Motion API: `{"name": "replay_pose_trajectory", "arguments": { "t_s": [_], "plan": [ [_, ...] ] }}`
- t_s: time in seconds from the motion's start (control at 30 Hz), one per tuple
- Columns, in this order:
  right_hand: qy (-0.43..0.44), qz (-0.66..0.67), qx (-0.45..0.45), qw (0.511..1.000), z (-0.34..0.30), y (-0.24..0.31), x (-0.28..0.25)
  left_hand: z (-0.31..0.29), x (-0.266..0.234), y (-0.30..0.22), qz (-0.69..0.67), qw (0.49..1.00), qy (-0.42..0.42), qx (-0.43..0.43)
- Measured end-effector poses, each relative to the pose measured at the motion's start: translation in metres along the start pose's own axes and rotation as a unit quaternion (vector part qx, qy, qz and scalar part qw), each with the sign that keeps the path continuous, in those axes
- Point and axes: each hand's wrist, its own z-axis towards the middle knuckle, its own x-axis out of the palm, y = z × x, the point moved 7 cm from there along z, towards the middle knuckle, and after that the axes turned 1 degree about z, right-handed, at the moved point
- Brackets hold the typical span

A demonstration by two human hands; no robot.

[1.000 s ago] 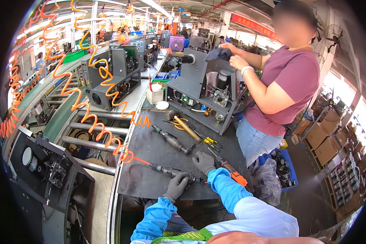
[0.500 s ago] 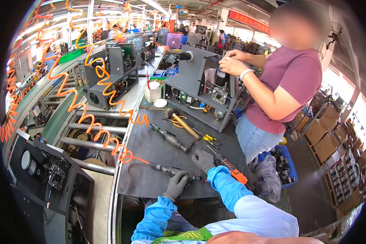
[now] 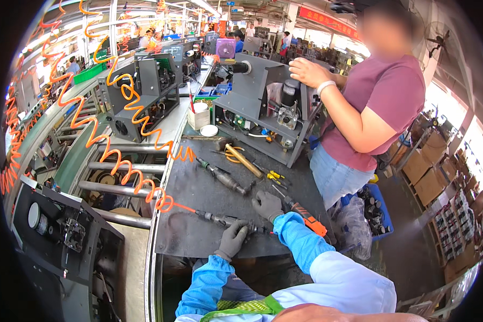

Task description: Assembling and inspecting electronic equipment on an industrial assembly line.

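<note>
My left hand (image 3: 233,240), in a dark grey glove, lies across a slim air screwdriver (image 3: 216,218) near the front edge of the bench mat. Its fingers curl over the tool's middle, and an orange coiled hose (image 3: 163,199) runs to the tool's far end. My right hand (image 3: 267,206), gloved alike, rests on the mat with loosely bent fingers and nothing visible in it. Just right of it lies an orange and black power screwdriver (image 3: 308,220). A second air tool (image 3: 222,176) lies beyond both hands, its tip close to my right fingers.
Farther up the mat lie a hammer (image 3: 244,160) and yellow-handled pliers (image 3: 275,176). A grey machine housing (image 3: 247,102) stands at the back, where a co-worker (image 3: 378,91) reaches over it. Left are conveyor rollers (image 3: 121,194) and another machine (image 3: 59,236); a blue bin (image 3: 383,214) sits right.
The co-worker's near hand has risen a little over the machine, and the other hand is now hidden. My hands have hardly moved; the view has shifted slightly.
</note>
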Motion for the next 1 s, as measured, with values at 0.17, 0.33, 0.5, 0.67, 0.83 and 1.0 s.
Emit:
{"name": "replay_pose_trajectory", "arguments": {
  "t_s": [0.17, 0.33, 0.5, 0.67, 0.83, 1.0],
  "plan": [
    [-0.012, 0.012, -0.008, 1.0, 0.002, -0.001, -0.002, 0.003, 0.0, -0.002, 0.039, 0.998, -0.011, 0.04],
    [-0.009, 0.023, -0.013, 1.0, 0.001, 0.001, -0.002, 0.0, 0.0, 0.002, -0.001, 1.0, -0.003, 0.009],
    [-0.007, 0.018, -0.006, 1.0, -0.003, -0.001, 0.003, -0.003, -0.001, 0.003, 0.037, 0.999, 0.003, 0.022],
    [-0.028, 0.013, -0.005, 0.999, -0.004, 0.008, 0.0, -0.001, -0.005, 0.007, -0.019, 1.0, 0.012, -0.004],
    [-0.007, 0.063, 0.009, 0.998, 0.004, 0.001, -0.001, 0.008, -0.01, 0.012, -0.046, 0.998, 0.003, -0.042],
    [-0.038, 0.459, 0.135, 0.877, 0.063, -0.031, -0.033, 0.01, -0.004, 0.018, -0.055, 0.997, 0.008, -0.049]
  ]
}}
